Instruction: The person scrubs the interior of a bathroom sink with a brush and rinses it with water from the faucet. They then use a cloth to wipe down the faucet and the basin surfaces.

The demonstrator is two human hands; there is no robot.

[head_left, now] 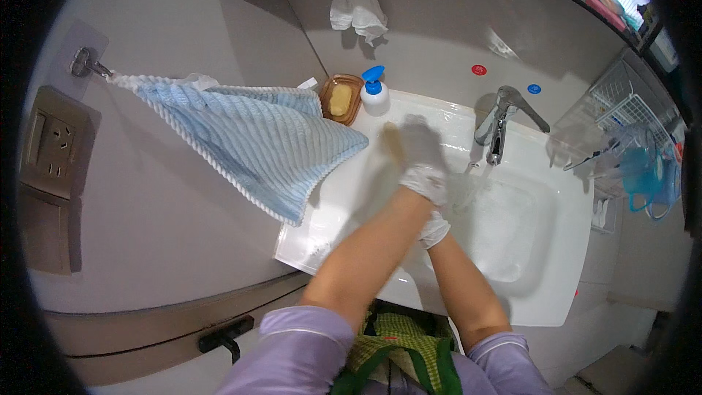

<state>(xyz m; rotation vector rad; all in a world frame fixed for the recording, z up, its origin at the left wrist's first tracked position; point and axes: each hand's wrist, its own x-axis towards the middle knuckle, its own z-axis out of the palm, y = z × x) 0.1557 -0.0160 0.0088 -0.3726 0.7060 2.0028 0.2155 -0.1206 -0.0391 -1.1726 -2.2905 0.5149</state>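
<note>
Smeared by motion, my left hand in a white glove is over the left part of the white washbasin. A tan, stick-like tool, blurred too, juts out along its left side; the hand appears closed on it, though its fingers do not show clearly. My right hand, also gloved, is below the left wrist at the bowl's left side. The left forearm covers most of it, and its fingers are hidden. Water runs from the chrome faucet into the wet bowl.
A light blue towel hangs from a wall hook over the basin's left edge. On the back-left corner stand a soap dish and a white pump bottle with a blue top. Wire baskets and a blue cup are at right.
</note>
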